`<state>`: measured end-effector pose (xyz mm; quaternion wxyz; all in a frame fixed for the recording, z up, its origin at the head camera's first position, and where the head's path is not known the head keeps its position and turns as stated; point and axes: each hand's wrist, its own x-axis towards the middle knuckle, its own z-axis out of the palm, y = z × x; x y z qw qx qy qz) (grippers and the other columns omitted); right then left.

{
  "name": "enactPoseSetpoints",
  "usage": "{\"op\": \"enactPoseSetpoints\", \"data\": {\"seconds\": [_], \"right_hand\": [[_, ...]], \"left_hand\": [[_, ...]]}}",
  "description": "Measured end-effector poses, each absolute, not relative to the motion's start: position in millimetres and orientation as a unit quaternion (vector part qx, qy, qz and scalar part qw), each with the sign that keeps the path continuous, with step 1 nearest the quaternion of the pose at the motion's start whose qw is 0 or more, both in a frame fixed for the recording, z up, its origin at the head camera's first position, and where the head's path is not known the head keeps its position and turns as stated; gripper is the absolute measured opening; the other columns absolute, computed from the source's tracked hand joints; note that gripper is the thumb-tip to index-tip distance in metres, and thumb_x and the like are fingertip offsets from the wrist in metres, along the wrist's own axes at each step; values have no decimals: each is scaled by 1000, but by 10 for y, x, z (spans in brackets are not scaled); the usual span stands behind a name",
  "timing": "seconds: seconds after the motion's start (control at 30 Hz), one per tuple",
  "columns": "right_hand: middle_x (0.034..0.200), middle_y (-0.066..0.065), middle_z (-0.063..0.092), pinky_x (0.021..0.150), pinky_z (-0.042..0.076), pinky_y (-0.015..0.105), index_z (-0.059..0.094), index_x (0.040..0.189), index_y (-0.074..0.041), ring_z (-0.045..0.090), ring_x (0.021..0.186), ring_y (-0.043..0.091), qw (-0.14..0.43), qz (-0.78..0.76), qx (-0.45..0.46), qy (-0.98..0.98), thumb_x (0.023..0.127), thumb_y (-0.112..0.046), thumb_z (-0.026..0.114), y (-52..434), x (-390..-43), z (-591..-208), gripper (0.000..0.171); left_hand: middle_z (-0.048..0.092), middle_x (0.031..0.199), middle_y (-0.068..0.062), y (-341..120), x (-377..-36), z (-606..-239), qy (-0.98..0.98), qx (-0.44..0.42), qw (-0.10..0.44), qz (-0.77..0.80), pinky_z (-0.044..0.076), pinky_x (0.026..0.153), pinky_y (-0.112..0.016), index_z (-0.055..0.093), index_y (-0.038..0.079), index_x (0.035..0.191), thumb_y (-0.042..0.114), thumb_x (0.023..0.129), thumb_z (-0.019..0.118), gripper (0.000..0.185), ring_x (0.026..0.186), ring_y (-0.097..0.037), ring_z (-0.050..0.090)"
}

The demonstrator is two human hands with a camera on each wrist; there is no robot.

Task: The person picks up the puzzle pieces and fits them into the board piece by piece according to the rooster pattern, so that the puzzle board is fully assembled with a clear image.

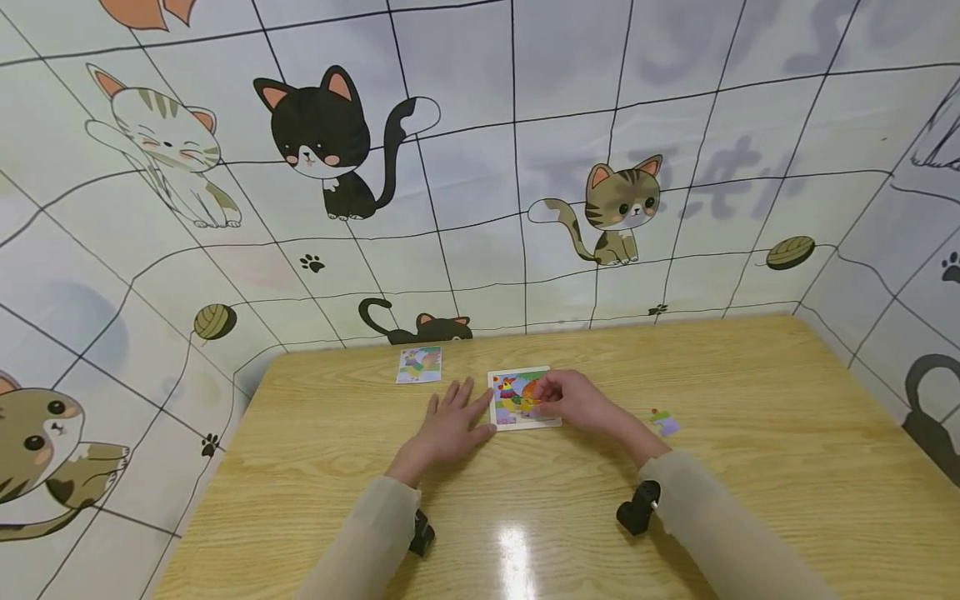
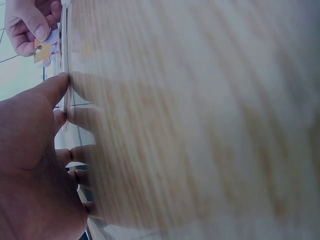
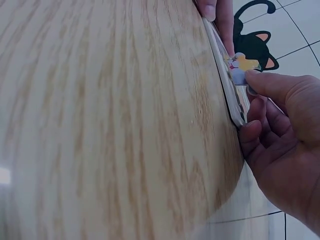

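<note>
A small jigsaw puzzle with a white frame [image 1: 525, 425] lies on the table, its picture showing a colourful rooster. My left hand [image 1: 447, 423] rests with fingers spread on the wood, its thumb and forefinger touching the frame's left side. Over the right part of the puzzle, my right hand [image 1: 577, 404] pinches a jigsaw piece [image 3: 242, 67] between thumb and fingers. The same piece, yellow and lilac, shows tilted above the frame in the left wrist view. My right fingers hide part of the picture in the head view.
A picture card [image 1: 419, 365] with a similar rooster lies at the back left. Another loose jigsaw piece [image 1: 665, 422], green and lilac, sits right of the puzzle, near the right forearm. The wooden table [image 1: 337, 467] meets a wall [image 1: 480, 192] printed with cats at the back.
</note>
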<state>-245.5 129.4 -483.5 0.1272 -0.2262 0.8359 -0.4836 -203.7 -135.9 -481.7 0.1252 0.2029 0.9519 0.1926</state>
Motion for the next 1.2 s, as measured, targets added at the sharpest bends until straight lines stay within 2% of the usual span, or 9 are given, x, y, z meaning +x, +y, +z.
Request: {"op": "enactPoseSetpoints", "data": {"seconds": [0.2,0.33,0.93,1.2], "right_hand": [[88,3,63,71,48,28,66,95,-2,57,81,17,137,-485,-227,833,91,-2,77,1276,-2463,-4835,12],[88,3,64,72,48,28,65,94,-2,57,80,17,143,-484,-225,834,90,-2,77,1269,-2447,-4826,12],[87,2,63,73,48,30,67,97,-4,56,81,16,119,-449,-229,856,92,-1,75,1179,-2387,-4819,10],[87,1,63,73,48,30,68,99,-3,56,81,16,114,-447,-224,859,92,1,74,1152,-2385,-4833,10]], "left_hand": [[8,170,-19,-1359,-2040,-4825,953,197,132,187,0,119,-66,30,18,163,45,107,48,65,156,-40,1],[11,169,-21,-1358,-2039,-4814,952,202,125,193,2,118,-68,33,16,162,42,107,50,64,155,-43,4],[7,170,-16,-1386,-2094,-4954,954,198,123,190,0,118,-67,30,22,163,48,106,49,66,156,-38,1],[12,169,-20,-1357,-2043,-4836,954,199,123,190,3,118,-68,34,17,162,43,107,50,63,155,-42,5]]}}
